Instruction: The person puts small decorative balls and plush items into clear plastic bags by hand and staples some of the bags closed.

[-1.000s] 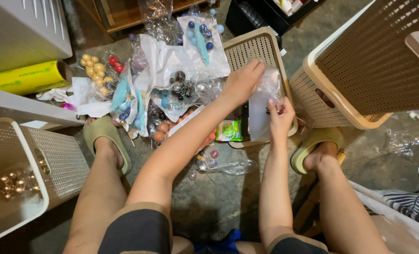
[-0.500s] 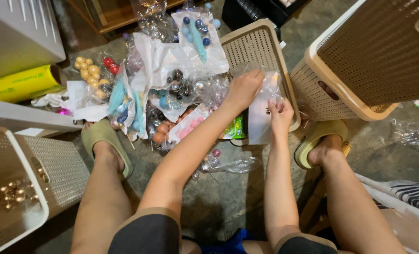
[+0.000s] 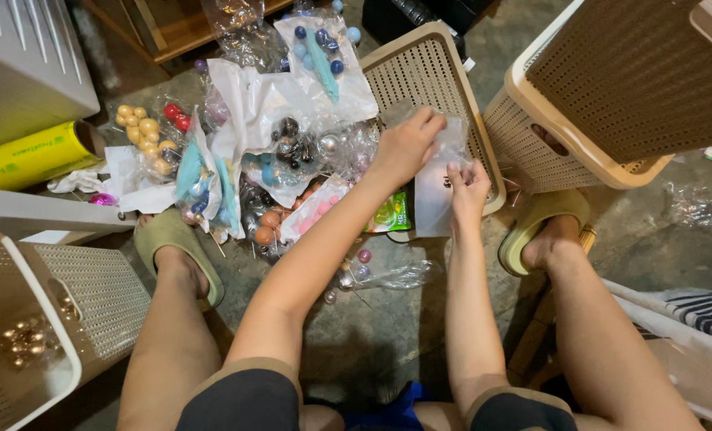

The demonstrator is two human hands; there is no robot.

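Left hand [image 3: 408, 148] pinched top edge of clear plastic bag [image 3: 436, 199], fingers closed on film. Right hand [image 3: 468, 187] gripped same bag lower down, fingertips narrow, pressed on it. Bag hung over right edge of flat perforated beige lid [image 3: 420, 72] on concrete floor [image 3: 388, 327]. Pile of bagged coloured balls [image 3: 284, 152] lay just left of lid. Beige basket [image 3: 603, 88] stood tilted near right hand.

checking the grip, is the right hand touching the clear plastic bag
Touching. The head view shows the right hand pinching the clear plastic bag at its edge.
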